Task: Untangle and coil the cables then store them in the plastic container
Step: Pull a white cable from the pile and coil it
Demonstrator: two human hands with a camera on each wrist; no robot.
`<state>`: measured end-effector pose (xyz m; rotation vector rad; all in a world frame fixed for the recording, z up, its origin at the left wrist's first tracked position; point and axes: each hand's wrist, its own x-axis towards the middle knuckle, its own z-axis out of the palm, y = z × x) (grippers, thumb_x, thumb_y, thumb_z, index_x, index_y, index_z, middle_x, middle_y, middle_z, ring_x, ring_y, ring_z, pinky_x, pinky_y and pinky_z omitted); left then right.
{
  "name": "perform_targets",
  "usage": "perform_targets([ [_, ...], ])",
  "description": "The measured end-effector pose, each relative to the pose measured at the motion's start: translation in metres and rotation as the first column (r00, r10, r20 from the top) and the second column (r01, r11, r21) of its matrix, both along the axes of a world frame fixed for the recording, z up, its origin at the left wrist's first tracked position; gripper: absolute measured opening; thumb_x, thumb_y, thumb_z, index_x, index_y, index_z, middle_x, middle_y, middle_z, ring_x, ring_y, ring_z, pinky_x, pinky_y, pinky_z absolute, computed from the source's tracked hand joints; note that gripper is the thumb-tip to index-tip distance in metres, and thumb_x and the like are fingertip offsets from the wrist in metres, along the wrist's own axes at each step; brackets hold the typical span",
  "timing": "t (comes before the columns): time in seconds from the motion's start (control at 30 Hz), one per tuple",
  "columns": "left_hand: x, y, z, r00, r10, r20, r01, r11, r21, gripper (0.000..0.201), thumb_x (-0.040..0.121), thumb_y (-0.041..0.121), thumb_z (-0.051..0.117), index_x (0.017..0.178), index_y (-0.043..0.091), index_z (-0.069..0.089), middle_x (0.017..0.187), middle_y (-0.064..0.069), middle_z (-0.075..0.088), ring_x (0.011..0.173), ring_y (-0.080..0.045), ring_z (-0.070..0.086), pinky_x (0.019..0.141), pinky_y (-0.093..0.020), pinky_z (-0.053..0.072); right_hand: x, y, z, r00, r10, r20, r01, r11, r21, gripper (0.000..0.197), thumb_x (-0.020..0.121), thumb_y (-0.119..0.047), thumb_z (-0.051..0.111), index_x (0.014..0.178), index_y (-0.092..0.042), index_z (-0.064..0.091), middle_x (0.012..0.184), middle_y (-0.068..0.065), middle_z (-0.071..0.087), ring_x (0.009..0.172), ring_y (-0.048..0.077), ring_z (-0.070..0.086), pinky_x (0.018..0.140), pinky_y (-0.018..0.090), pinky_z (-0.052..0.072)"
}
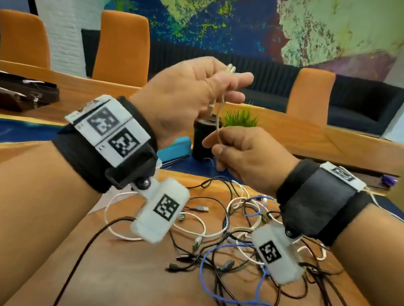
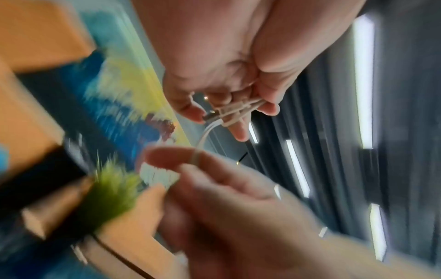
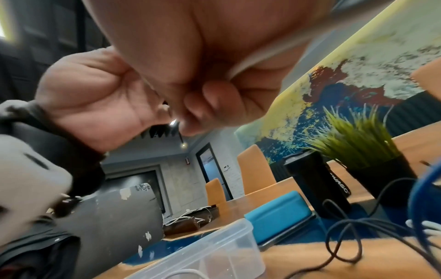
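Note:
My left hand (image 1: 223,84) is raised above the table and grips a small bundle of white cable (image 1: 220,113) loops with a plug end (image 2: 211,116) sticking out. Just below it, my right hand (image 1: 217,143) pinches the loose strand of that white cable (image 2: 203,136) between thumb and forefinger. A tangle of black, white and blue cables (image 1: 242,242) lies on the wooden table (image 1: 119,286) under both wrists. The clear plastic container (image 3: 214,249) stands on the table to the left, with a white cable in it; the head view hides it behind my left wrist.
A black tumbler (image 1: 201,142), a potted grass plant (image 1: 241,118) and a blue case (image 1: 176,148) stand just beyond the tangle. A brown case with white cables (image 1: 10,91) lies at far left. Orange chairs (image 1: 123,49) line the table's far side.

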<state>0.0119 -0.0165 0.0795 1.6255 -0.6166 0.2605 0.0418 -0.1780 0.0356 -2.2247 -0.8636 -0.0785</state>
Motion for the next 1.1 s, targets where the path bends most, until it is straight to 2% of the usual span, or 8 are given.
perform_targets([
  [0.13,0.013,0.014,-0.008,0.918,0.129,0.375,-0.321,0.796,0.512,0.009,0.102,0.013,0.049,0.095,0.013,0.055,0.130,-0.001,0.061,0.127,0.000,0.051,0.096,-0.012,0.043,-0.007,-0.004,0.026,0.977,0.007,0.212,0.012,0.996,-0.087,0.015,0.095,-0.017,0.057,0.087,-0.012,0.068,0.064,-0.006,0.058,0.055,0.000,0.051,0.055,0.012,0.039],
  [0.23,0.013,0.027,-0.004,0.901,0.132,0.414,-0.368,0.737,0.567,0.011,0.102,0.015,0.050,0.093,0.011,0.056,0.110,0.007,0.065,0.097,0.015,0.055,0.081,-0.005,0.042,-0.003,-0.003,0.038,0.952,-0.048,0.301,0.038,0.998,0.040,0.015,0.094,-0.017,0.060,0.081,-0.015,0.066,0.061,-0.011,0.052,0.053,-0.003,0.047,0.053,0.010,0.035],
  [0.5,0.006,0.045,0.016,0.947,0.091,0.308,-0.296,0.616,0.729,0.016,0.101,0.025,0.052,0.098,0.018,0.067,0.096,0.001,0.070,0.080,-0.008,0.059,0.075,-0.028,0.050,0.010,0.001,0.044,0.891,-0.117,0.438,0.028,0.978,0.206,0.009,0.094,-0.020,0.060,0.085,-0.019,0.064,0.067,-0.015,0.052,0.059,-0.001,0.048,0.057,0.013,0.037],
  [0.6,0.000,0.047,0.018,0.995,0.063,0.083,-0.101,0.777,0.621,0.022,0.103,0.019,0.046,0.089,0.014,0.062,0.110,-0.005,0.073,0.077,-0.011,0.055,0.063,-0.021,0.043,0.014,-0.001,0.039,0.903,-0.108,0.415,0.015,0.975,0.221,0.012,0.096,-0.019,0.058,0.090,-0.013,0.066,0.068,-0.008,0.054,0.059,0.003,0.049,0.055,0.017,0.042],
  [0.7,-0.009,0.047,0.018,0.981,-0.083,-0.175,0.105,0.987,0.121,0.028,0.103,0.016,0.039,0.082,0.013,0.057,0.108,-0.010,0.073,0.073,-0.009,0.053,0.058,-0.017,0.041,0.024,-0.007,0.020,0.967,-0.166,0.195,0.108,0.954,0.278,0.016,0.098,-0.013,0.052,0.092,-0.009,0.066,0.065,-0.002,0.054,0.054,0.009,0.052,0.051,0.021,0.047],
  [0.93,-0.004,0.019,0.004,0.826,-0.456,-0.331,0.311,0.858,-0.408,0.025,0.103,0.029,0.035,0.085,0.021,0.051,0.121,-0.001,0.070,0.081,-0.006,0.058,0.068,-0.029,0.036,0.006,0.012,-0.012,0.975,-0.108,-0.193,0.120,0.991,0.054,0.019,0.102,-0.011,0.042,0.094,-0.016,0.059,0.068,0.007,0.055,0.049,0.016,0.049,0.044,0.023,0.045],
  [1.03,0.001,0.000,0.000,0.929,-0.253,-0.271,0.152,0.927,-0.344,0.025,0.105,0.022,0.039,0.087,0.017,0.056,0.127,-0.009,0.068,0.092,-0.012,0.066,0.063,-0.025,0.051,-0.001,0.013,-0.003,0.995,-0.098,0.015,0.099,0.983,-0.153,0.017,0.100,-0.017,0.045,0.107,-0.019,0.061,0.069,-0.002,0.057,0.054,0.013,0.051,0.053,0.025,0.047],
  [1.1,0.009,-0.001,-0.005,0.995,0.093,-0.030,-0.093,0.995,0.031,0.024,0.102,0.026,0.046,0.091,0.010,0.059,0.124,-0.012,0.068,0.105,-0.022,0.067,0.074,-0.031,0.057,-0.004,0.009,0.007,0.989,-0.053,0.137,0.079,0.979,-0.190,0.017,0.099,-0.019,0.048,0.106,-0.017,0.064,0.070,-0.007,0.056,0.060,0.008,0.052,0.058,0.019,0.044],
])
